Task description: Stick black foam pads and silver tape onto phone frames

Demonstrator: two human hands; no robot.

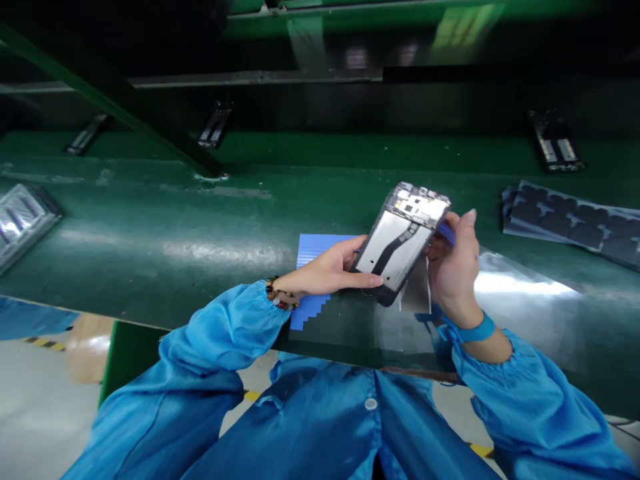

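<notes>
An opened phone body [403, 240], back cover off with a silver plate, a black flex cable and a circuit board at its top, is held tilted above the green bench. My left hand [335, 270] grips its lower left edge. My right hand [453, 267] steadies the right side and pinches a small blue tool [446, 233] against the phone's upper right edge. Under the phone lies a sheet with blue strips [315, 280] beside a dark mat.
A shiny clear film [520, 287] lies right of my hands. Sheets of dark pads [570, 220] sit at the far right. More phone frames [555, 143] [215, 127] rest on the back ledge. A foil tray [23, 217] lies at the left. A green beam [110, 100] crosses diagonally.
</notes>
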